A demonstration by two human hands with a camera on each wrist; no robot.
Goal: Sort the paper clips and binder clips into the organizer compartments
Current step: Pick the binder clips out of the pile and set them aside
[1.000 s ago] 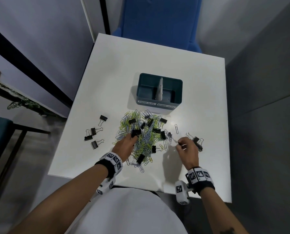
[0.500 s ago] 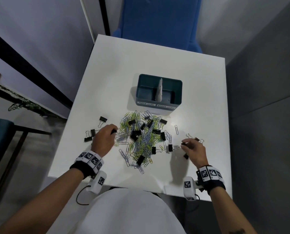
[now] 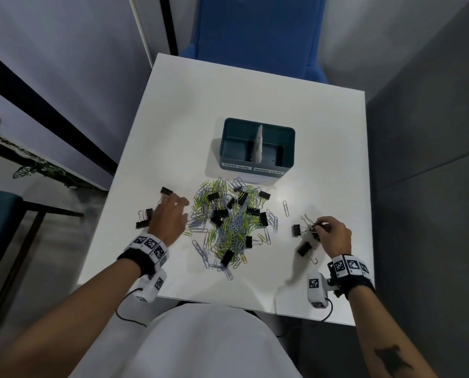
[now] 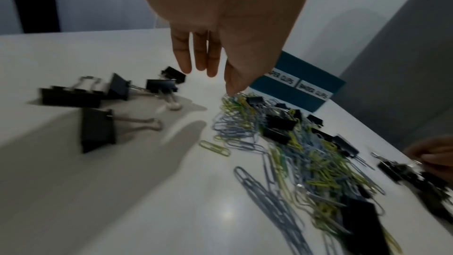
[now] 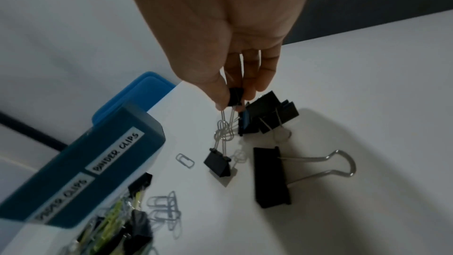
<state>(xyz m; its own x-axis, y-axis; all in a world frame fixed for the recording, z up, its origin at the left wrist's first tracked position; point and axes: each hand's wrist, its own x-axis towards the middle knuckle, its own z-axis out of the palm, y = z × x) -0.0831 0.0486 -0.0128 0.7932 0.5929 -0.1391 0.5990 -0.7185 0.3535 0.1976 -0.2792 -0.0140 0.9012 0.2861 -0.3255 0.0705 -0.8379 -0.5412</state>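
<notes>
A mixed pile of blue and yellow-green paper clips and black binder clips [image 3: 227, 222] lies in front of the teal organizer [image 3: 227, 143]. The organizer's left compartment is labelled PAPER CLIPS and its right one BINDER CLIPS. My left hand [image 3: 178, 201] hovers open with straight fingers [image 4: 203, 59], between the pile's left edge and a small group of binder clips [image 3: 146, 218]. My right hand [image 3: 318, 226] is right of the pile and pinches a small black binder clip [image 5: 235, 96]. Its wire handles tangle with another small clip [image 5: 218, 162] on the table.
A larger binder clip [image 5: 272, 177] and two more [image 5: 267, 115] lie by my right hand. One loose paper clip [image 3: 285, 208] sits between pile and right group. A white divider [image 3: 257, 144] splits the organizer. The table's right edge [image 3: 367, 214] is close. A blue chair [image 3: 255, 36] stands behind.
My left hand carried a binder clip from the pile to the left group and now hangs open. My right hand moved right to the right group and still pinches a clip.
</notes>
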